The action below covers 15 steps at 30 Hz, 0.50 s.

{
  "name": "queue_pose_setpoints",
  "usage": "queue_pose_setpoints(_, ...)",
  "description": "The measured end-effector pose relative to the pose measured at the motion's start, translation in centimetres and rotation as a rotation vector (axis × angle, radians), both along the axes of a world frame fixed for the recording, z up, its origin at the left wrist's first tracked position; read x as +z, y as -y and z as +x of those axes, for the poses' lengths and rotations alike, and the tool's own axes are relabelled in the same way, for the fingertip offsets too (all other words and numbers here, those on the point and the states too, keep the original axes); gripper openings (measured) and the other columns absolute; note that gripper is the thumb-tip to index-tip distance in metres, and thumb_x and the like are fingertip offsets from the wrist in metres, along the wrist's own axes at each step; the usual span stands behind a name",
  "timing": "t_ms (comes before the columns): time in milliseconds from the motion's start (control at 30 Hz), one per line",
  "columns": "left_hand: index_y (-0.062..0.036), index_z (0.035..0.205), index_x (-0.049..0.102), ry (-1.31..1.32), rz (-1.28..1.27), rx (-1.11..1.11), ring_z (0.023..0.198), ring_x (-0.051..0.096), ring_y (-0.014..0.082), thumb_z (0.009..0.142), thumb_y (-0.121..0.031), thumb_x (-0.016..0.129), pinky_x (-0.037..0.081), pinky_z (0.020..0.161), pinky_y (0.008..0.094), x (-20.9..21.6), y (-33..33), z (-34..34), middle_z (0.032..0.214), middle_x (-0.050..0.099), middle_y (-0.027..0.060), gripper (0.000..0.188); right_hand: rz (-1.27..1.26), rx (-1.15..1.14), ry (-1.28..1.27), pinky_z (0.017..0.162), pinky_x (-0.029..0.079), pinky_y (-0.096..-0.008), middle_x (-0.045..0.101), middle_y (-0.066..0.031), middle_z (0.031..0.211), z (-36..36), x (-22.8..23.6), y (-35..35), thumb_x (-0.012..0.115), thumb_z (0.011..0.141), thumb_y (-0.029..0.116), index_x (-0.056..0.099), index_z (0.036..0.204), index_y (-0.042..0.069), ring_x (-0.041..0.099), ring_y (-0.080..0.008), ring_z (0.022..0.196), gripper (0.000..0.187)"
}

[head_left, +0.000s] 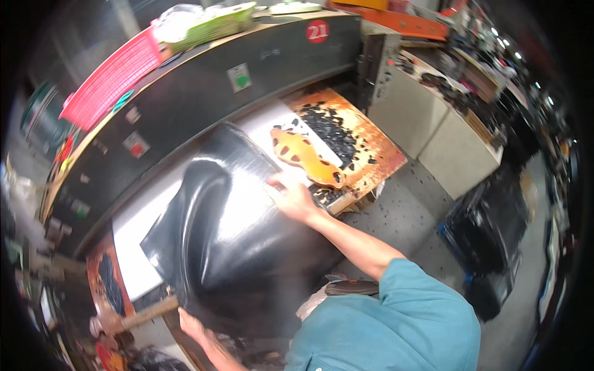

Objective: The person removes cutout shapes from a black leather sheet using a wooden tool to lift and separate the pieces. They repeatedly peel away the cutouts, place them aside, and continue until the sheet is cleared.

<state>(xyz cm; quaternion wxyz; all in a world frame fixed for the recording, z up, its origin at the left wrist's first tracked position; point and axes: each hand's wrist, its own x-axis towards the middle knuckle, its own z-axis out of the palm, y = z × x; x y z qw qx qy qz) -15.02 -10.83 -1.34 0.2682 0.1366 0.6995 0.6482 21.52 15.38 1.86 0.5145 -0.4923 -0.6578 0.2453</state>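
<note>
A large glossy black sheet [247,247], like rubber or leather, spreads over the white work board [133,247], with a raised fold on its left side. My right hand [294,196] grips the sheet along its right edge, fingers bent over it. Beside those fingers lies an orange sole-shaped cutting die [303,157] with dark openings. At the sheet's near left corner, my left hand [197,328] closes on the edge; its fingers are partly hidden. Close to that hand lies a hammer [148,313] with a wooden handle.
Small black scraps [328,130] cover the rusty brown plate [387,151] at the right. A dark machine beam [204,86] spans the far side, with a pink basket [117,74] and a green basket [213,28] on top. Black bags [486,216] stand on the floor to the right.
</note>
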Motion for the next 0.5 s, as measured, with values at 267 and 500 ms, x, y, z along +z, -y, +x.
queue_pose_setpoints(267,0.0069,0.126,0.071,-0.079,-0.203,-0.010,0.105,0.072,0.0262,0.110,-0.031,0.060,0.059,0.092,0.0367,0.5,-2.2,-3.6,0.122,0.074,0.0178,0.042,-0.018,-0.383,0.001,0.086,0.054,-0.0387,0.068,-0.0117,0.106,10.4,-6.1,6.3,0.082,0.088,0.012,0.068,0.105,0.002,0.066,-0.0291,0.094,0.025)
queue_pose_setpoints(500,0.0046,0.127,0.071,-0.275,-0.451,-0.028,0.105,0.072,0.0275,0.110,-0.032,0.058,0.058,0.092,0.0379,-0.1,-5.2,-0.5,0.122,0.074,0.0180,0.042,0.019,-0.098,0.313,0.088,0.043,-0.0450,0.064,-0.0108,0.113,10.8,-6.9,3.8,0.086,0.084,0.036,0.070,0.121,0.006,0.060,-0.0300,0.104,0.050)
